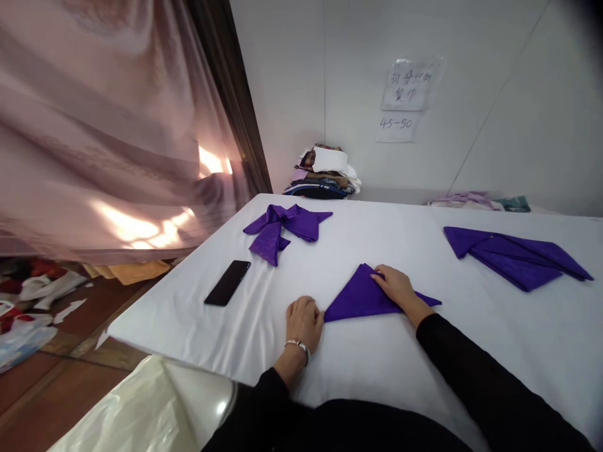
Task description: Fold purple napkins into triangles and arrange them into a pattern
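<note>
Fingertips of the right hand [396,287] pinch the purple cloth [360,298] near its peak. The left hand [303,323] rests half curled at the cloth's left tip; from where I stand, I can't tell whether it grips that corner. The cloth lies on the white-covered bench [386,229], folded into a flat, wide triangle, long edge nearest the sleeves [464,358].

From my end, the bare white tablecloth [471,333] gives me passage between the right hand [394,285] and the folded purple cloth [513,254]. Leftward, the smartphone [228,283] and knotted purple cloth [299,221] obstruct me; behind, stacked clothes [325,169] stand against the wall [282,81].
</note>
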